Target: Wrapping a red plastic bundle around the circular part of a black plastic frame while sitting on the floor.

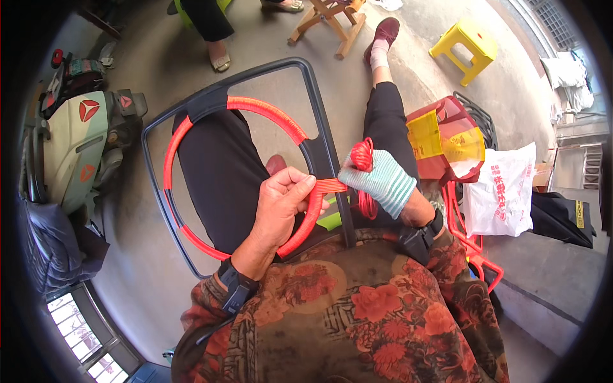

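Note:
A dark metal frame [314, 96] rests across my lap, with a round ring [262, 107] inside it. Red cord is wound tightly over several stretches of the ring, leaving dark bare parts between. My left hand [276, 207], ungloved, pinches the ring's wrapped right side between thumb and fingers. From there a flat band of red cord [331, 185] runs across to the frame's right bar. My right hand [388, 182], in a pale green striped glove, is closed around a bundle of red cord [363, 155] beside that bar. More cord loops hang below the glove.
To my right are a red and yellow bag [440, 137], a white plastic bag [501, 191] and a red metal frame [454, 220]. A yellow stool [476, 48] and a wooden stool [325, 25] stand ahead. Another person's leg [207, 22] is far left; a scooter [83, 127] stands left.

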{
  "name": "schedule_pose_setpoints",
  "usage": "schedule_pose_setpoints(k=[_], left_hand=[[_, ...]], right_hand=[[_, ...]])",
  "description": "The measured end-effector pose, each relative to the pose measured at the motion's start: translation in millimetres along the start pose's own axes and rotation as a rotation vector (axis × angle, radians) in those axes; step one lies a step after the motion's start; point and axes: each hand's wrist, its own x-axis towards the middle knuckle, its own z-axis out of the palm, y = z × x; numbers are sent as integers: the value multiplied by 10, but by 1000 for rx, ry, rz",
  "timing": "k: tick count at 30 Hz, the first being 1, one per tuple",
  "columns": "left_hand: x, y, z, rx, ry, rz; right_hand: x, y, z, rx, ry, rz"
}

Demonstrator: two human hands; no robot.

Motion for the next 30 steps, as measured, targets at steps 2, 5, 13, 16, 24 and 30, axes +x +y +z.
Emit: schedule_pose_setpoints(k=[2,5,13,16,24,30], left_hand=[[-13,-1,28,30,10,-29],[21,-33,59,37,37,-41],[12,-1,151,67,122,148],[18,-15,101,-76,145,287],[123,-154,-122,13,188,210],[113,-80,-9,-133,126,116]], right_hand=[[-33,117,0,69,1,-2],[31,185,-35,110,144,-46],[25,-474,47,-1027,563,-1002],[8,-541,165,-1063,492,-1147],[368,133,72,312,-45,-206],[458,328,201,192,-263,-112]])
